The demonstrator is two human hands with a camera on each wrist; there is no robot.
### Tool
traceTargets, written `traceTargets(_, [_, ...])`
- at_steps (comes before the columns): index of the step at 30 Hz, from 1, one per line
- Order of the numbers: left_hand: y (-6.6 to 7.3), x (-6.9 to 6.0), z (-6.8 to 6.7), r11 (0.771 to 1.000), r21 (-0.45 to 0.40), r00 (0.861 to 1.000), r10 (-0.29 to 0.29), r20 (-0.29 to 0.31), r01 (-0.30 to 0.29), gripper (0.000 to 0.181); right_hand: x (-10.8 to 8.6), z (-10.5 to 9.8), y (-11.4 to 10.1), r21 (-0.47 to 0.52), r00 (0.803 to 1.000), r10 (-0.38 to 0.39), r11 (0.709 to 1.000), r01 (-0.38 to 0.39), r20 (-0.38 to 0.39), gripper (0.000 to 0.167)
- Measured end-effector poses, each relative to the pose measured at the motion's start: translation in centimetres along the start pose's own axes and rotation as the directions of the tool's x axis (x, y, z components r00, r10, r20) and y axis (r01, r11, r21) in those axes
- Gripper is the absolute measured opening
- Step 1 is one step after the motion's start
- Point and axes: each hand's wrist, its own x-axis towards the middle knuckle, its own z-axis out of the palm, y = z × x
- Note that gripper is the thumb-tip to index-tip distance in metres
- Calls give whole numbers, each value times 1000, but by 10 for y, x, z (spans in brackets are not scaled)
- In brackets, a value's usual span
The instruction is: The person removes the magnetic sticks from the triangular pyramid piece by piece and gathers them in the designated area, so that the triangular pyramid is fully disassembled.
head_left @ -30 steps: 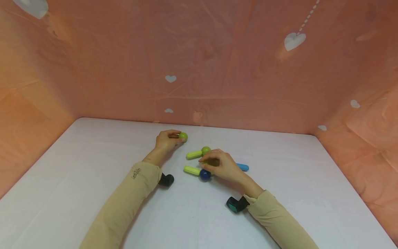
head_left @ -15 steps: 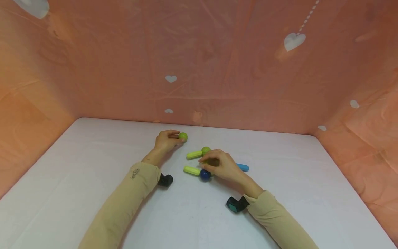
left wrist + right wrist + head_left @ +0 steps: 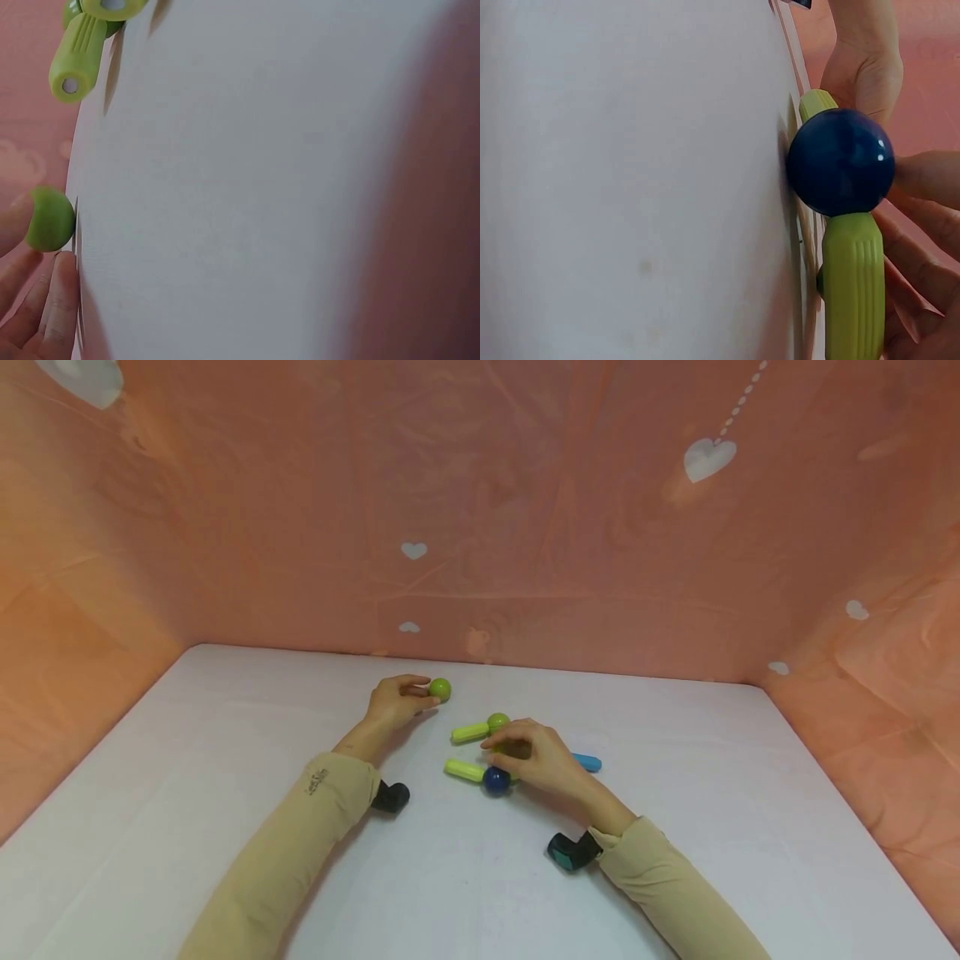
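A green ball (image 3: pixel 440 690) sits toward the far edge of the white tabletop (image 3: pixel 420 877), a little left of centre. The left hand (image 3: pixel 399 700) reaches it from the left, thumb and fingers parted loosely around its near side without closing on it; whether any fingertip touches it I cannot tell. Nearer and to the right, a light green rod (image 3: pixel 470 732) meets a second green ball (image 3: pixel 498 722) at its right end. Nearer again, a navy ball (image 3: pixel 497 782) has a yellow-green rod (image 3: pixel 465 770) on its left and a bit of similar green on its right. The right hand (image 3: pixel 536 756) arches over these pieces, fingers bent, with a gap between thumb and forefinger; whether it grips anything I cannot tell. A blue rod (image 3: pixel 587 762) pokes out on its right.

Peach-orange sheeting (image 3: pixel 525 527) printed with pale hearts (image 3: pixel 709 460) rises behind the table and along both sides. Beige sleeves (image 3: pixel 262 868) run in from the near edge, a black wrist camera (image 3: pixel 390 797) at the left cuff and another (image 3: pixel 573 852) at the right.

The right hand hides the middle of the pieces and the blue rod's left end. Lettering on the left sleeve is too small to read. The left wrist view has a blurred brownish band down its right side, and its uppermost rod is cut off.
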Motion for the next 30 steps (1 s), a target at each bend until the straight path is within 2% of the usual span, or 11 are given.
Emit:
traceTargets(9, [0,0,1,1000,3,1000,2,-5,-2,43,0,0,3,-6,1000,-19,1000,19,-2,18])
traceTargets(20, [0,1,1,1000,-6,1000,-7,-5,7,44,0,-1,0,10,1000,3,1000,-3,5,18])
traceTargets(30, [-2,0,-2,1000,3,1000,19,1,-19,44,0,-1,0,11,1000,7,1000,-6,-8,18])
